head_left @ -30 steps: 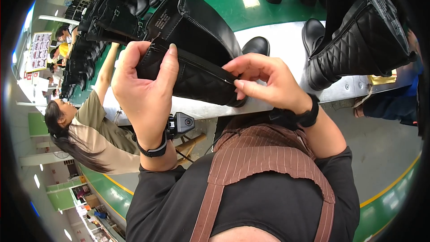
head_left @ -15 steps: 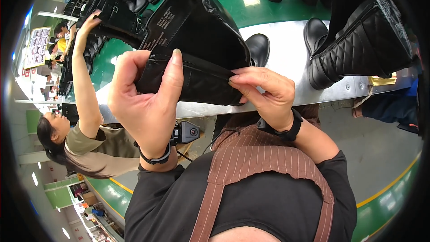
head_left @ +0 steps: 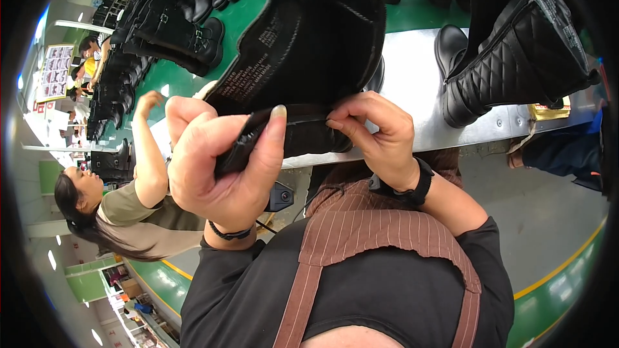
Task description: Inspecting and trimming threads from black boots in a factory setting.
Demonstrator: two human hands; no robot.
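Observation:
A tall black boot (head_left: 309,45) is held up before me, its wide top gaping so that the dark lining with printed lettering shows. My left hand (head_left: 222,161) grips the near edge of the boot's shaft, thumb pressed on the folded black material. On the right side of the same edge, my right hand (head_left: 380,129) pinches the boot beside what looks like a zip, thumb against forefinger. Most of the boot's foot is hidden behind the shaft. A second black boot with a quilted shaft (head_left: 509,58) stands to the right.
Beneath the boots runs a pale metal-edged bench (head_left: 419,58), with a green surface (head_left: 258,6) beyond. Rows of black boots (head_left: 174,32) stand far left. A co-worker (head_left: 142,206) is close on my left. A yellow item (head_left: 550,109) lies under the quilted boot.
The boot's top has opened wider and tilted to the right. My left hand has shifted slightly right and folded the edge over. The co-worker's arm has come down from the boots.

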